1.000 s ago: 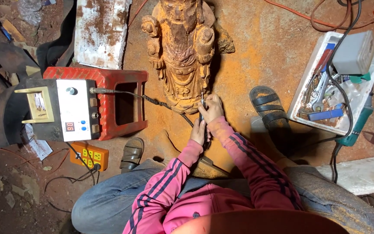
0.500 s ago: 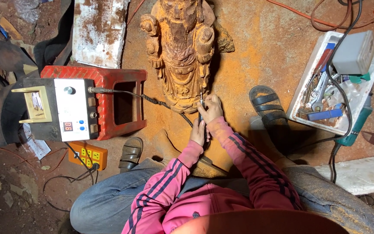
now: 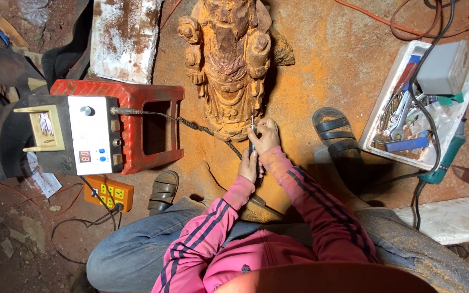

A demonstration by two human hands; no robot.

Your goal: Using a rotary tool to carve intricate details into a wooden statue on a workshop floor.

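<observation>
Both hands, right hand [image 3: 265,135] above left hand [image 3: 249,165], clamp a rotary tool [image 3: 252,142] touching the wooden statue [image 3: 228,65]

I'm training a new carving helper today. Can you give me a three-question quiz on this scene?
1. True or false: both hands grip the slim rotary handpiece at the foot of the brown carved wooden statue.
2. What does the white control box rest on? A. red plastic stool B. white foam tool tray
3. Which hand is nearer the statue?

Key: 1 true; 2 A; 3 right hand, ahead of the left hand.
</observation>
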